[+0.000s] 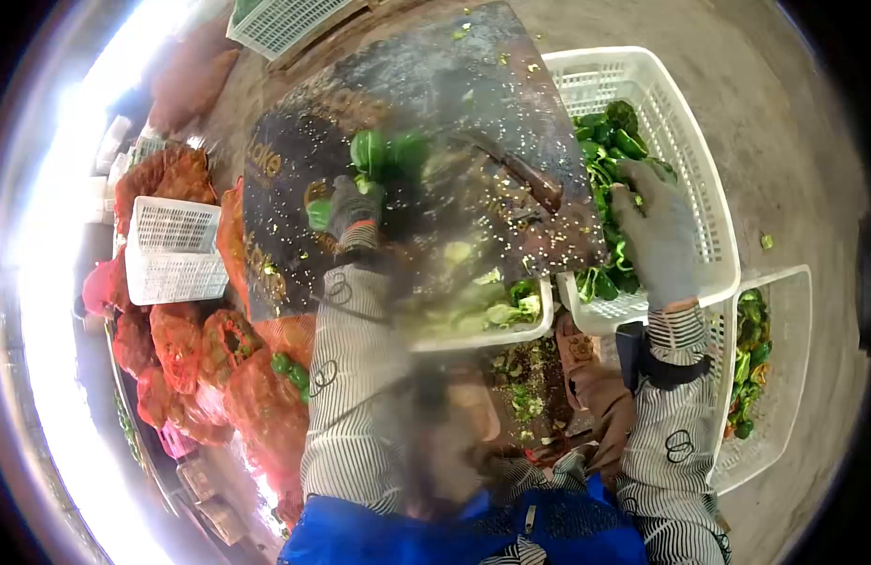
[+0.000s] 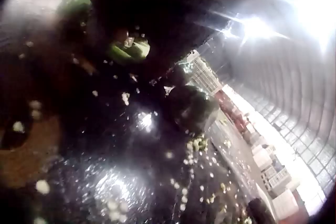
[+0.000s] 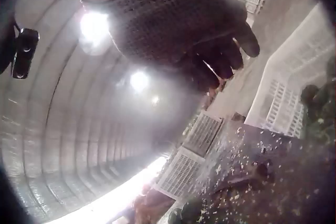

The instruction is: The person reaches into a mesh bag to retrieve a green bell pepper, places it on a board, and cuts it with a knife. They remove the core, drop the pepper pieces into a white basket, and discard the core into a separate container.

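Note:
The gloved left hand is low over the dark, seed-strewn board. At its fingertips is a green pepper, with a blurred green one beside it; another lies left of the hand. In the left wrist view a pale green piece shows against dark shadow, and a dark round pepper lies on the board; the grip is unclear. The gloved right hand is over green pepper pieces in a white basket, its fingers loosely bent and apart, nothing seen in them.
A knife-like tool lies on the board's right part. Below the board, a white container holds pale green scraps. Another basket with peppers stands at the far right. Red mesh sacks and a white crate are at the left.

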A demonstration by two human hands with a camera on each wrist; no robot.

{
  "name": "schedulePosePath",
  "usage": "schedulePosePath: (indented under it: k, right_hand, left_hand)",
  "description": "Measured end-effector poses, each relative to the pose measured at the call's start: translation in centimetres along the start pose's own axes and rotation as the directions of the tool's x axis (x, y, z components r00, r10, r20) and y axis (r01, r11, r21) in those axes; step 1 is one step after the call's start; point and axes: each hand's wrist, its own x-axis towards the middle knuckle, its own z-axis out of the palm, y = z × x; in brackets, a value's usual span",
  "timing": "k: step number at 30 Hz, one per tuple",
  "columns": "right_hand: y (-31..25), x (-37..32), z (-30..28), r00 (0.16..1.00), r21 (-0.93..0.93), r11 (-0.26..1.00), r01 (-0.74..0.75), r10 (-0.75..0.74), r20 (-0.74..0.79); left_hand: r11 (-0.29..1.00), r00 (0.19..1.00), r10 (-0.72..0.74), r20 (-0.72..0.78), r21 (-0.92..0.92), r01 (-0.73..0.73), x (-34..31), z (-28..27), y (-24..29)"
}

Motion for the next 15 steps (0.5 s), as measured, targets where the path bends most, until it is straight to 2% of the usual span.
schedulePosePath:
  k: [1,2,3,4,5,6,7,8,9,11,13,14,15]
  right_hand:
    - [-0.5,-0.3,0.4,0.999,0.029,0.998,0.052,-0.053,0.005]
    - [-1.5,-0.4,0.4,0.994,-0.007,1.000,0.019,-0.018,0.108]
    - [-1.4,-0.7,1.7,0.990,0.006,0.998,0.062,-0.062,0.126]
    - [-4.0,-1.1,0.2,0.979,0.129,0.992,0.006,-0.033,0.203]
    - [-4.4,-1.6,1.0,0.981,0.085,0.996,-0.037,0.020,0.192]
    - [-3.9,-2.2,2.7,0.956,0.031,0.990,0.141,-0.144,0.254]
    - [-3.7,-2.5,3.6,0.894,-0.002,0.947,0.320,-0.301,0.332]
    - [-4.7,-2.9,3.3,0.919,0.210,0.964,0.165,-0.227,0.321]
    - [-5.9,-3.7,3.0,0.935,0.419,0.908,0.013,-0.160,0.317]
    - [-7.3,-4.6,4.1,0.938,0.461,0.886,-0.040,-0.126,0.323]
    - [-7.8,-5.3,5.6,0.935,0.517,0.852,-0.078,-0.118,0.335]
    - [-8.0,-5.6,6.7,0.887,0.540,0.819,-0.193,-0.090,0.454]
    - [-8.7,-6.2,7.6,0.812,0.546,0.775,-0.319,-0.075,0.579]
  left_hand:
    - [0.995,0.996,0.076,-0.043,0.066,-0.073,-0.2,0.8,-0.5]
    - [0.981,0.978,0.192,-0.087,0.049,-0.188,0.0,2.8,-2.1]
    - [0.970,0.970,0.241,-0.028,-0.015,-0.241,-1.4,3.1,-2.3]
    - [0.972,0.978,0.206,0.039,-0.122,-0.200,-6.9,-0.8,0.5]
    - [0.907,0.922,0.374,-0.097,-0.171,-0.386,-3.7,6.5,-5.2]
    - [0.872,0.936,0.341,-0.080,-0.344,-0.347,-6.4,5.5,-4.2]
    - [0.719,0.967,0.237,0.092,-0.686,-0.111,-11.2,2.1,-1.3]
    - [0.638,0.928,0.241,0.283,-0.767,0.068,-13.0,0.8,-1.6]
    - [0.208,0.897,0.294,0.331,-0.938,0.277,-13.6,1.7,-3.0]
    - [-0.192,0.837,0.436,0.329,-0.875,0.444,-16.1,0.4,-3.6]
    - [-0.179,0.857,0.399,0.325,-0.889,0.421,-18.0,-0.9,-2.3]
    - [-0.164,0.880,0.348,0.323,-0.903,0.396,-19.6,-2.0,-1.6]
    - [0.096,0.913,0.250,0.322,-0.947,0.307,-21.2,-3.9,0.9]
